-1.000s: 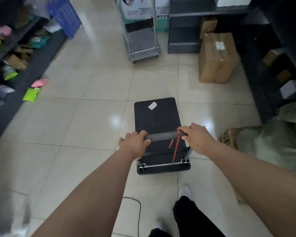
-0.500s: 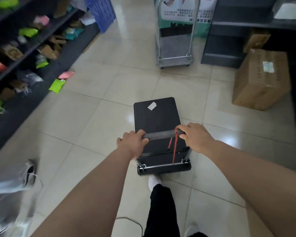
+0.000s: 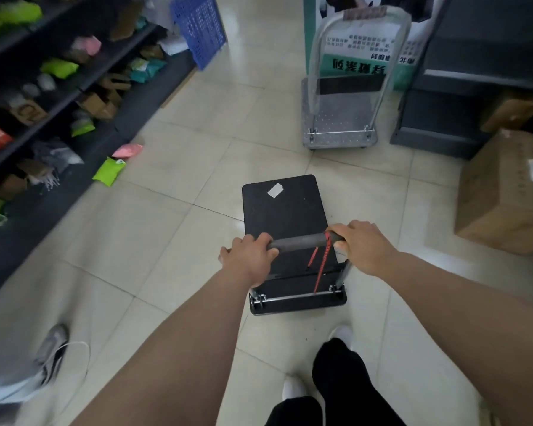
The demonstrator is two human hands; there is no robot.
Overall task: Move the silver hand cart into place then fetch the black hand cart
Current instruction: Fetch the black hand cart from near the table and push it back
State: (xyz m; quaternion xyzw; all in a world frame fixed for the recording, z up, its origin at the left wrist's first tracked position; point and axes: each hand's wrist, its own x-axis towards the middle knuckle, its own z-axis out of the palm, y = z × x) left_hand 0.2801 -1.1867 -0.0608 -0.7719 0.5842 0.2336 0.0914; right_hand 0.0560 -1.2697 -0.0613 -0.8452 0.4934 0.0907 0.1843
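Black hand cart (image 3: 285, 216): empty, likely light, rolls easily. Left hand (image 3: 248, 259) and right hand (image 3: 362, 247) both clamped on foam handle bar (image 3: 299, 242).

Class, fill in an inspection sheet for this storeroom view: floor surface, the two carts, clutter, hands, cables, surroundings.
Surface: glossy pale tiled floor.
Job's things: black hand cart in the aisle, deck bare but for a white label; silver hand cart parked ahead by a green sign.
Clutter: green packet and pink packet on the floor; cardboard box at right.
Hands: left hand and right hand both grip the black cart's handle.
Cables: nothing seen.
Surroundings: stocked shelves at left; blue crate.
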